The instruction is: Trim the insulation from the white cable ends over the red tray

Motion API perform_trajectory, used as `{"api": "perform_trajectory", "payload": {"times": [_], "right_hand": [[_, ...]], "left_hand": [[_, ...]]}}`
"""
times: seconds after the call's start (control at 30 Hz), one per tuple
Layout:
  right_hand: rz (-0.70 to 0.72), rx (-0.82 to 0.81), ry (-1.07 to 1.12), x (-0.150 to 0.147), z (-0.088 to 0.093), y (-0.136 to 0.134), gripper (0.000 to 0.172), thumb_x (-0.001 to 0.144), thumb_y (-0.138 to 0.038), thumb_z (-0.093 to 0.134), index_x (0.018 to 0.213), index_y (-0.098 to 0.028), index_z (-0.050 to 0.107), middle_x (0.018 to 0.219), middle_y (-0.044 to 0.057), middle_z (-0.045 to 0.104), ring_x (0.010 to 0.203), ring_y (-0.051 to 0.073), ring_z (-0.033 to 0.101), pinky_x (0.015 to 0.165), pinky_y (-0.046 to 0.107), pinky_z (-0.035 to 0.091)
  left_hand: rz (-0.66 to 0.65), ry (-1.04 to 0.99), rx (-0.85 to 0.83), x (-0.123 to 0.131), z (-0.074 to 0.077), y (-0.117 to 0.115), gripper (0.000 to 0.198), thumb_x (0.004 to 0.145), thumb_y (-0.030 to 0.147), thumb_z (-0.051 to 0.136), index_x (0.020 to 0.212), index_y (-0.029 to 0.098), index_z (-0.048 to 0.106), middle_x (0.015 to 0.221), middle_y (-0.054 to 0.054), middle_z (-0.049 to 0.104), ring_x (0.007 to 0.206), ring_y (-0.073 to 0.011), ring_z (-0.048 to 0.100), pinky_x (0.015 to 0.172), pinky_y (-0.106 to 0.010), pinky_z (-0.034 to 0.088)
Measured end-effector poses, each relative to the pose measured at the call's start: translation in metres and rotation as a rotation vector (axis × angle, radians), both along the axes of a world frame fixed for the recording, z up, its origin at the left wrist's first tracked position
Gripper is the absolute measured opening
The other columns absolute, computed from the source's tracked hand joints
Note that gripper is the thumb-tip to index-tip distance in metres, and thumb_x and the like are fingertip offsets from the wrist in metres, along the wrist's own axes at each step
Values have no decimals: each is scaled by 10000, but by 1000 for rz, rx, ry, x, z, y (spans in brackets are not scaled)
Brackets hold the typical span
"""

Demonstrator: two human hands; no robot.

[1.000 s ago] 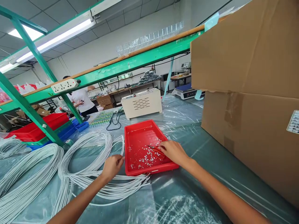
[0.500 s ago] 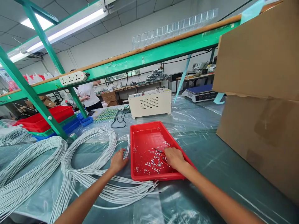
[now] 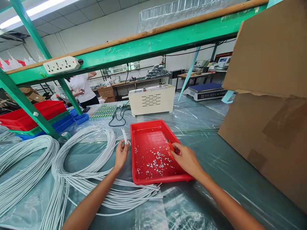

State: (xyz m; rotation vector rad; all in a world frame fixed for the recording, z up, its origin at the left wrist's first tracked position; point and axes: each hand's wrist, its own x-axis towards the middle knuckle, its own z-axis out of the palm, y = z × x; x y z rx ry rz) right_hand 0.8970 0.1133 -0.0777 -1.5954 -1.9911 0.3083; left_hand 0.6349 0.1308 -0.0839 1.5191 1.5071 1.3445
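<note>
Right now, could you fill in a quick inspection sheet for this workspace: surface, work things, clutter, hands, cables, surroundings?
Surface: table covered with shiny plastic sheeting.
Work things: red tray, red-handled tool, white cable ends.
Clutter: small pale fragments scattered in the tray.
Hands: left hand grips the cable ends near the tray's left rim; right hand holds the tool over the tray.
Cables: large white coils at left; black cord beside the beige machine.
Surroundings: cardboard box at right; power strip on a green beam; another person in the background.
</note>
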Motion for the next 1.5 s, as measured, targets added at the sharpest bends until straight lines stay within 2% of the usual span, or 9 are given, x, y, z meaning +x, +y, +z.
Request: {"api": "perform_trajectory", "payload": {"times": [0.13, 0.27, 0.43, 0.63, 0.77, 0.9, 1.0, 1.27, 1.5], "right_hand": [[-29, 67, 227, 4, -5, -8, 230, 820, -239, 376, 955, -164, 546, 735, 43, 627, 641, 157, 578, 562, 241, 430], [-71, 114, 399, 6, -9, -13, 236, 788, -234, 396, 960, -157, 538, 803, 62, 624, 661, 169, 570, 544, 242, 421], [-75, 105, 526, 5, -8, -16, 164, 768, -277, 472, 831, -163, 573, 772, 45, 619, 652, 164, 546, 568, 246, 415], [-24, 39, 682, -15, -1, -14, 233, 755, -369, 534, 843, -159, 583, 748, 29, 597, 653, 153, 530, 594, 242, 416], [61, -63, 772, -37, 5, -4, 245, 732, -382, 561, 798, -150, 600, 644, -1, 560, 567, 126, 500, 519, 219, 400], [69, -93, 827, -56, 6, 2, 233, 703, -370, 594, 749, -142, 603, 596, -17, 534, 526, 114, 473, 498, 218, 384], [59, -82, 843, -64, 4, -6, 207, 681, -347, 621, 714, -143, 608, 586, -15, 539, 535, 122, 479, 514, 226, 388], [87, -139, 882, -73, 5, -40, 195, 645, -317, 672, 745, -150, 658, 575, -7, 557, 525, 122, 482, 500, 224, 396], [124, -209, 967, -81, 7, -44, 214, 602, -317, 707, 722, -148, 658, 566, -11, 553, 520, 115, 492, 492, 215, 411]], "left_hand": [[-85, -49, 64, 11, 26, -20, 279, 831, 412, 418, 798, 153, 518, 561, 50, 403, 467, -69, 392, 458, -192, 324], [-197, -85, 45, 21, 36, -35, 257, 803, 402, 472, 732, 156, 493, 517, 61, 376, 445, -69, 360, 435, -188, 301], [-284, -159, -5, 26, 32, -43, 258, 808, 393, 464, 744, 147, 506, 512, 58, 408, 441, -67, 382, 446, -186, 312], [-388, -257, -105, 34, 25, -46, 264, 793, 395, 486, 832, 139, 537, 542, 40, 492, 412, -63, 415, 419, -182, 309], [-390, -307, -135, 41, 19, -45, 270, 779, 390, 513, 778, 124, 557, 545, 35, 495, 422, -58, 412, 423, -178, 304], [-359, -371, -141, 43, 17, -49, 257, 782, 383, 515, 808, 128, 540, 546, 42, 490, 423, -52, 407, 429, -169, 311], [-377, -415, -167, 38, 20, -55, 244, 790, 367, 511, 854, 132, 516, 545, 39, 516, 397, -46, 411, 416, -163, 314], [-477, -524, -356, 27, 26, -68, 231, 754, 352, 566, 760, 129, 503, 540, -9, 621, 348, -52, 469, 353, -146, 285], [-447, -433, -442, 35, 23, -71, 284, 669, 359, 649, 657, 133, 477, 528, -25, 640, 346, -77, 517, 321, -140, 306]]}}
